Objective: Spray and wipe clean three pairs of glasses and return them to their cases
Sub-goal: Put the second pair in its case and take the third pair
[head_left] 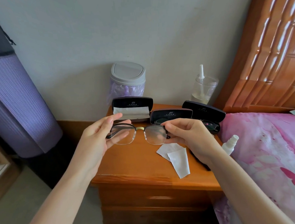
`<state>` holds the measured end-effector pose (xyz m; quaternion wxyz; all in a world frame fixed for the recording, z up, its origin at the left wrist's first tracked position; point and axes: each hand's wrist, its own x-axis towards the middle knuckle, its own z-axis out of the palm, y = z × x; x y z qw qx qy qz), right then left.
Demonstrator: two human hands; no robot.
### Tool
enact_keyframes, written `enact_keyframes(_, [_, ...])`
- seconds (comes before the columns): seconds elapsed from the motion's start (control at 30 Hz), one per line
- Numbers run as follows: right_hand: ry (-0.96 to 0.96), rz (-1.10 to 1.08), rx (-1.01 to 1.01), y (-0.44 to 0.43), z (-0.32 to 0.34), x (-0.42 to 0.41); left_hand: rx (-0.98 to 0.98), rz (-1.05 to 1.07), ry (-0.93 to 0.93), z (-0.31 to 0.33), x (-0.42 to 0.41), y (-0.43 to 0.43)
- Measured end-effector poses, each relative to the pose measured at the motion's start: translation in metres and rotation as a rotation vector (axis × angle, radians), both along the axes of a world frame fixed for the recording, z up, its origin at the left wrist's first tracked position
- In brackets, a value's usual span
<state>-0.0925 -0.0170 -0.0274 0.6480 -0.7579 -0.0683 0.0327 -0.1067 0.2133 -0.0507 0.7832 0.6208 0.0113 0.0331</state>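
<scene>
We held the glasses (139, 133), seemingly light and fragile, by their frame ends: right hand (186, 135) pinching the 3 o'clock hinge, left hand (97, 139) cradling 9 o'clock, fingers spread

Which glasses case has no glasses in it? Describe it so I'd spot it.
On the wooden nightstand, three open black cases line the back. It is the leftmost case, before the grey bin; it alone holds only a grey cloth.
</scene>
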Motion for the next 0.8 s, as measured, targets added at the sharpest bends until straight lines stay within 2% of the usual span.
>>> enact_keyframes(0.2, [0.005, 0.02, -0.018, 0.007, 0.013, 0.046, 0.009, 0.047, 0.008, -0.009, 0.021, 0.009])
enact_keyframes(0.4, [0.036, -0.055, -0.019, 0.022, 0.019, 0.12, 0.402, 0.114, -0.004, -0.021, 0.034, 0.008])
enact_keyframes(0.5, [0.044, -0.046, -0.15, 0.033, 0.012, 0.146, 0.566, 0.092, -0.005, -0.03, 0.037, 0.006])
enact_keyframes(0.63, [0.035, -0.017, -0.307, 0.042, 0.003, 0.171, 0.672, 0.056, 0.006, -0.034, 0.039, 0.001])
enact_keyframes(0.8, [0.062, 0.029, -0.37, 0.044, -0.011, 0.185, 0.726, 0.047, -0.022, -0.036, 0.042, -0.005])
